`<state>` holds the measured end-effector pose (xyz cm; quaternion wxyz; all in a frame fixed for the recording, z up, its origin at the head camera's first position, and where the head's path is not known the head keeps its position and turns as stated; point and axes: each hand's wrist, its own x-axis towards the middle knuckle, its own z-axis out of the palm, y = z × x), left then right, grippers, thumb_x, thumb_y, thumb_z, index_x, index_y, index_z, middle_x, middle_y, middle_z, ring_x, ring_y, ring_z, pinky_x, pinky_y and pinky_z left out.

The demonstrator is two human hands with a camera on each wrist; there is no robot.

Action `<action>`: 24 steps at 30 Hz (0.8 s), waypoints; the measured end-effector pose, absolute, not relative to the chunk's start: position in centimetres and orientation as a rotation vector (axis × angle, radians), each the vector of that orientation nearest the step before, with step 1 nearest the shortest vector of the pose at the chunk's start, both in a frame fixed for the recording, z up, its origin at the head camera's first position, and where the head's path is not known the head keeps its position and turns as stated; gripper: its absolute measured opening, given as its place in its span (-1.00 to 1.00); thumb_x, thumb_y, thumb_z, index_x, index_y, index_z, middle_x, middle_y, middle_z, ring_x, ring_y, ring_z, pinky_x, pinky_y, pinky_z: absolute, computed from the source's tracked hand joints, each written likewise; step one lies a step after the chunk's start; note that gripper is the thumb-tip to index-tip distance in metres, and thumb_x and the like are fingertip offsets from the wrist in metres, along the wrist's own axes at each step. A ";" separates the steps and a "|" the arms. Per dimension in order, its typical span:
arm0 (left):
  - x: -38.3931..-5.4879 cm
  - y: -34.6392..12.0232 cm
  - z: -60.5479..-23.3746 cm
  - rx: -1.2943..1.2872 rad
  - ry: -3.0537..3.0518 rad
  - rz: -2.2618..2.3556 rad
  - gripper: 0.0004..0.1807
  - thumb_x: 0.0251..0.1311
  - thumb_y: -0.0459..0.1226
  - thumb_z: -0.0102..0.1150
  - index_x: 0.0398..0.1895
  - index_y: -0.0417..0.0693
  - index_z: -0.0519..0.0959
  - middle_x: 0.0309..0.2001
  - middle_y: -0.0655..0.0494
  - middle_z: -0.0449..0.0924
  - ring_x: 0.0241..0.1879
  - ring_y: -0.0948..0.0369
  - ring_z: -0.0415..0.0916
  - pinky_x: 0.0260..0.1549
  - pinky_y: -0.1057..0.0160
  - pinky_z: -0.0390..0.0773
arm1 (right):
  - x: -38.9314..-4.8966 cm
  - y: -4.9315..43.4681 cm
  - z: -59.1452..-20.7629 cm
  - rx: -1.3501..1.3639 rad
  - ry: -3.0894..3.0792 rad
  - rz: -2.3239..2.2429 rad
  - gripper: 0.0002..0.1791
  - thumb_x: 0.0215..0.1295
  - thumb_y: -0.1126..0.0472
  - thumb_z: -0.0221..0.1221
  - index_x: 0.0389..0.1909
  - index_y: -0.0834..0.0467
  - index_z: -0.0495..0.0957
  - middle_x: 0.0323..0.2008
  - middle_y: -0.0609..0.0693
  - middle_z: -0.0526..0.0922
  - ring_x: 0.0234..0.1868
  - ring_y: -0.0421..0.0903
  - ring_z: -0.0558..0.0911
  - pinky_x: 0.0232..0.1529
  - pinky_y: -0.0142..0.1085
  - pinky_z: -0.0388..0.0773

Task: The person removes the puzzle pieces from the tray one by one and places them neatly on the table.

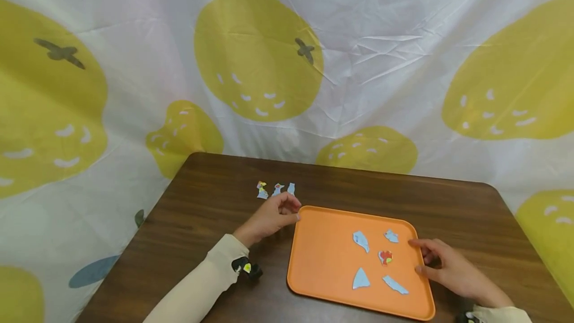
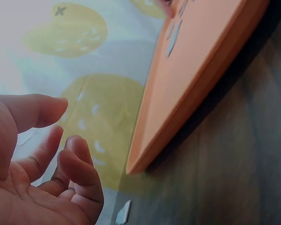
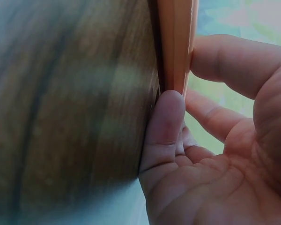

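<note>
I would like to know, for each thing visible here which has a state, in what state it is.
Tray: face up, right edge held.
Five pieces: lying apart on the tray.
Three pieces: off the tray, on the table.
Left hand: holding nothing.
Right hand: gripping the tray's edge.
Curtain: hanging, creased.

In the head view the left hand [image 1: 272,213] hides the near ends of two scraps [image 1: 291,188] behind it, and the markings on the red scrap [image 1: 385,256] are too small to make out. Both sleeves [image 1: 195,283] run off the bottom edge — so does the right wristband [image 1: 469,317]. The left wrist view crops the tray [image 2: 178,93]; the right blurs the table [image 3: 75,112].
</note>
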<state>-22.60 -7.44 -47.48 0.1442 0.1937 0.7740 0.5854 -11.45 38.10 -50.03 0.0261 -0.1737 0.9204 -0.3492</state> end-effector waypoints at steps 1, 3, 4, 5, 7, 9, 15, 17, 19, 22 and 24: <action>-22.4 -7.2 -47.5 0.563 2.221 1.687 -0.67 0.33 -0.36 0.37 0.08 -0.32 0.56 0.00 -0.20 0.63 -0.22 0.25 0.58 -0.31 0.35 0.54 | -11.5 38.1 -50.0 -0.535 2.845 -1.079 -0.47 0.26 0.31 0.47 0.23 0.33 0.58 -0.10 0.04 0.58 -0.25 -0.39 0.51 -0.26 -0.40 0.52; -22.0 -6.8 -47.4 0.577 2.196 1.681 -0.64 0.33 -0.36 0.38 0.09 -0.35 0.55 0.01 -0.23 0.62 -0.23 0.25 0.58 -0.32 0.36 0.54 | -11.5 38.1 -50.0 -0.526 2.845 -1.073 -0.46 0.26 0.30 0.47 0.23 0.33 0.58 -0.10 0.03 0.58 -0.25 -0.40 0.51 -0.26 -0.41 0.52; -21.7 -6.5 -47.4 0.583 2.186 1.675 -0.62 0.32 -0.36 0.38 0.11 -0.36 0.54 0.02 -0.23 0.62 -0.23 0.25 0.57 -0.32 0.36 0.54 | -11.5 38.2 -50.0 -0.527 2.845 -1.070 -0.46 0.26 0.30 0.47 0.23 0.33 0.58 -0.11 0.03 0.58 -0.25 -0.39 0.51 -0.26 -0.41 0.51; -21.5 -6.3 -47.4 0.588 2.173 1.670 -0.61 0.32 -0.35 0.39 0.11 -0.37 0.54 0.02 -0.23 0.61 -0.23 0.25 0.57 -0.30 0.36 0.54 | -11.5 38.2 -50.0 -0.528 2.848 -1.063 -0.46 0.26 0.29 0.47 0.24 0.33 0.58 -0.11 0.03 0.58 -0.25 -0.40 0.50 -0.26 -0.41 0.51; -20.9 -5.7 -47.4 0.595 2.150 1.667 -0.60 0.31 -0.35 0.39 0.12 -0.37 0.54 0.03 -0.22 0.61 -0.23 0.25 0.56 -0.29 0.36 0.55 | -11.5 38.2 -50.0 -0.536 2.848 -1.057 -0.46 0.26 0.30 0.47 0.24 0.34 0.58 -0.11 0.02 0.58 -0.25 -0.40 0.50 -0.26 -0.41 0.51; -20.4 -5.2 -47.3 0.602 2.134 1.665 -0.60 0.30 -0.35 0.40 0.12 -0.36 0.54 0.02 -0.20 0.61 -0.24 0.25 0.56 -0.32 0.35 0.54 | -11.6 38.2 -50.0 -0.556 2.853 -1.055 -0.46 0.26 0.31 0.47 0.23 0.34 0.58 -0.11 0.02 0.58 -0.25 -0.41 0.50 -0.27 -0.41 0.52; -18.9 -3.9 -47.4 0.602 2.089 1.667 -0.59 0.25 -0.35 0.44 0.11 -0.29 0.56 -0.02 -0.12 0.61 -0.25 0.25 0.56 -0.36 0.35 0.52 | -12.0 37.9 -49.8 -0.580 2.838 -1.053 -0.46 0.28 0.31 0.45 0.25 0.35 0.57 -0.09 0.03 0.58 -0.24 -0.40 0.49 -0.25 -0.41 0.52; -18.4 -3.3 -47.4 0.608 2.077 1.654 -0.59 0.23 -0.35 0.45 0.11 -0.28 0.57 -0.03 -0.07 0.62 -0.26 0.26 0.56 -0.38 0.37 0.51 | -11.9 37.9 -49.8 -0.564 2.833 -1.049 -0.46 0.28 0.30 0.45 0.25 0.34 0.57 -0.09 0.02 0.58 -0.24 -0.39 0.49 -0.25 -0.41 0.52; -18.0 -2.7 -47.5 0.615 2.066 1.630 -0.58 0.23 -0.36 0.47 0.11 -0.26 0.58 -0.03 -0.04 0.63 -0.27 0.26 0.58 -0.39 0.37 0.52 | -11.7 37.8 -49.8 -0.536 2.830 -1.047 -0.46 0.29 0.28 0.46 0.26 0.33 0.57 -0.10 0.02 0.58 -0.24 -0.38 0.49 -0.25 -0.41 0.52; -17.5 -1.6 -47.5 0.649 2.056 1.582 -0.58 0.21 -0.36 0.50 0.11 -0.23 0.60 -0.03 0.00 0.66 -0.26 0.29 0.60 -0.35 0.39 0.55 | -11.5 37.8 -49.8 -0.518 2.835 -1.045 -0.45 0.29 0.27 0.46 0.26 0.32 0.58 -0.10 0.02 0.58 -0.23 -0.39 0.49 -0.24 -0.41 0.51; -17.3 -1.0 -47.4 0.679 2.048 1.548 -0.59 0.20 -0.36 0.51 0.09 -0.21 0.62 -0.03 0.01 0.67 -0.25 0.31 0.62 -0.33 0.40 0.57 | -11.5 37.7 -49.9 -0.525 2.846 -1.046 -0.46 0.28 0.28 0.46 0.25 0.31 0.58 -0.11 0.01 0.58 -0.24 -0.40 0.49 -0.25 -0.41 0.51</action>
